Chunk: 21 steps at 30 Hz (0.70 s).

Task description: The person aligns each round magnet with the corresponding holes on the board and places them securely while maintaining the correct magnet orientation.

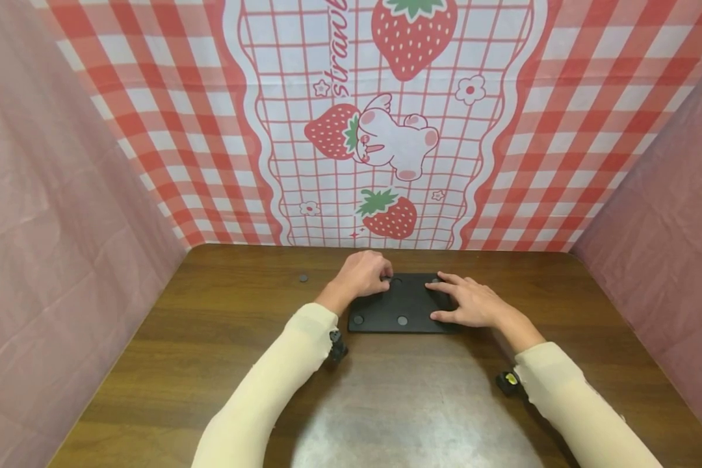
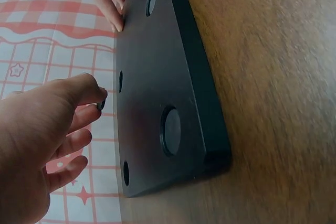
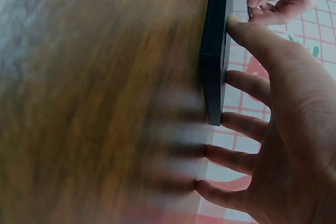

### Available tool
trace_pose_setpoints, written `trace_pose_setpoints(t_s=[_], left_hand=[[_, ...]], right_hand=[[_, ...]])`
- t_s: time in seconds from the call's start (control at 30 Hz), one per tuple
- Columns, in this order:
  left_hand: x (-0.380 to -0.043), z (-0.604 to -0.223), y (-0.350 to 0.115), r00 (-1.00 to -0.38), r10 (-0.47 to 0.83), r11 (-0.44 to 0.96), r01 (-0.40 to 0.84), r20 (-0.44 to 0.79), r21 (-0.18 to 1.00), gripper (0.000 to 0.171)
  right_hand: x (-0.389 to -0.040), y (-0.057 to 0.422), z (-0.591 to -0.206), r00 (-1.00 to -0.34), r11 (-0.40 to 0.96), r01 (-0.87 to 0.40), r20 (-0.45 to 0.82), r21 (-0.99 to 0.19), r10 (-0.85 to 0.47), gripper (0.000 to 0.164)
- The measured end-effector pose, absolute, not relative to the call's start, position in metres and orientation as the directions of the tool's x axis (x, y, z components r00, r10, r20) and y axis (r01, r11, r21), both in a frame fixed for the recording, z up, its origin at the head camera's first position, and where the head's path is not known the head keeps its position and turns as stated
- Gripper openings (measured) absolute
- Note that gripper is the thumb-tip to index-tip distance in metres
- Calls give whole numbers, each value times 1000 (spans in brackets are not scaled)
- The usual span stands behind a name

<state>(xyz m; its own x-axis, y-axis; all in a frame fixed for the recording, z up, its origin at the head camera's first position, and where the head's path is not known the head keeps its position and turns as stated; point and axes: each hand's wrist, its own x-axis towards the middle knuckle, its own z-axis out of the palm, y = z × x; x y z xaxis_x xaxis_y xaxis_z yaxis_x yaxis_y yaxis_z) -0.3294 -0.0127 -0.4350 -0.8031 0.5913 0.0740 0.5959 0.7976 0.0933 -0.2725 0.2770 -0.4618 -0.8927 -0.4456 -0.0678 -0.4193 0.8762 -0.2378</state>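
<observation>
A black rectangular board [image 1: 412, 302] with round recesses lies on the table. Grey discs fill two front recesses, a left one [image 2: 172, 131] and a middle one [image 1: 402, 320]. Over the board's back left part, my left hand [image 1: 364, 273] pinches a small dark disc [image 2: 102, 102] between thumb and fingertip, above the surface. Two back recesses, one near the corner [image 2: 126, 173] and one further along [image 2: 120, 81], look dark in the left wrist view. My right hand [image 1: 470, 302] spreads over the board's right end, thumb and fingertips on it, covering that part.
One loose grey disc [image 1: 303, 278] lies on the wooden table [image 1: 222, 351] left of the board. A red and white strawberry cloth [image 1: 374, 162] hangs behind the table's back edge, and pink curtains [image 1: 58, 247] flank both sides.
</observation>
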Motion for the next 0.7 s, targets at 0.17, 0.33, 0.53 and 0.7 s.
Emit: trace_pose_setpoints(t_s=[0.17, 0.33, 0.53, 0.7], left_hand=[[-330, -436, -8, -803, 592, 798, 596, 73, 84, 24], [-331, -437, -4, -808, 587, 803, 590, 61, 85, 25], [-332, -437, 1, -806, 590, 801, 592, 57, 85, 25], [-333, -439, 5, -805, 590, 800, 593, 57, 91, 25]], right_hand=[[-272, 275, -461, -891, 873, -424, -63, -240, -450, 80], [-272, 275, -461, -890, 871, -427, -59, -242, -453, 80], [-272, 276, -461, -892, 873, -424, -59, -241, -449, 79], [-272, 275, -460, -892, 874, -421, -64, -243, -448, 80]])
